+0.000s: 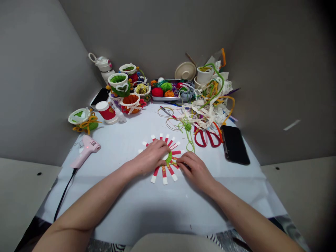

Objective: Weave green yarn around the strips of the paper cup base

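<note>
As left hand (150, 157) and right hand (195, 170) pinch its green ring (169, 158), red-and-white strips (164, 175) radiate.

A white-covered table (147, 206) ran back into a grey corner. Near its front edge lay a wheel of red-and-white paper strips (163, 173), fanned out in a circle. To the left sat a pink hot glue gun (85, 150), its black cord (64, 196) running over the near edge. To the right lay red-handled scissors (207, 138) and a black smartphone (234, 144). Farther back were tangled cream lace (207, 115), a looped green cord (187, 127) and a metal tray (170, 98). Along the left side stood a red-and-white cup (107, 112), a small lace-trimmed basket (81, 120), an orange basket (130, 104) and a second phone (100, 98).
</note>
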`<move>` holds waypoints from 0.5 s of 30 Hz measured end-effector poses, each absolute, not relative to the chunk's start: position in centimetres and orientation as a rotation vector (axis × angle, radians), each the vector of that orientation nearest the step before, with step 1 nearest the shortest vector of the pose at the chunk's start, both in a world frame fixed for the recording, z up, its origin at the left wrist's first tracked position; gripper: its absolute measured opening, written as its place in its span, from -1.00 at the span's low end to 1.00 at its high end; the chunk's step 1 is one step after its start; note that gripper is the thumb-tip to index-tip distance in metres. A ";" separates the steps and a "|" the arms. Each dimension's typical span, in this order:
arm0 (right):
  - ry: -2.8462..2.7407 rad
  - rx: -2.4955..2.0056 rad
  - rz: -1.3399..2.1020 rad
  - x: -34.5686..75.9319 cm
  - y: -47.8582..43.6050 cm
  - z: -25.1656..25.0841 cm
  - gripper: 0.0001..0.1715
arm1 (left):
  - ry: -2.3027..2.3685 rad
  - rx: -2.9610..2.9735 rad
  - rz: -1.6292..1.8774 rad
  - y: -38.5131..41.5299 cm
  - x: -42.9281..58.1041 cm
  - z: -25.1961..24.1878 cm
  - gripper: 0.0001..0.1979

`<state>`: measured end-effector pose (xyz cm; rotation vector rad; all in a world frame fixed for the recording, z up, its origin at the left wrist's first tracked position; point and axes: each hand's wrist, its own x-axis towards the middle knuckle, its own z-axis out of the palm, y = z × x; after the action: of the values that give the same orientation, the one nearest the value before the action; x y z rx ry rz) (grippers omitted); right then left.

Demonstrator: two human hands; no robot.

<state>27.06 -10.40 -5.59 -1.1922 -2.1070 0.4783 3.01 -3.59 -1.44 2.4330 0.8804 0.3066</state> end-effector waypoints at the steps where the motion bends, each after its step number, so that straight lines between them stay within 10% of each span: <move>1: -2.117 -1.157 0.474 27.2 -10.8 -5.4 -0.85 | 0.836 2.441 0.291 -3.5 2.9 -1.2 -0.70; 15: -2.228 -1.082 0.310 27.1 -17.0 -5.9 -0.81 | 0.814 2.379 0.221 -3.5 3.2 -1.6 -0.71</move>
<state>27.13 -17.03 -5.94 -1.0815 -2.2277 0.3095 3.16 -3.48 -1.61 2.3786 0.8138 0.2207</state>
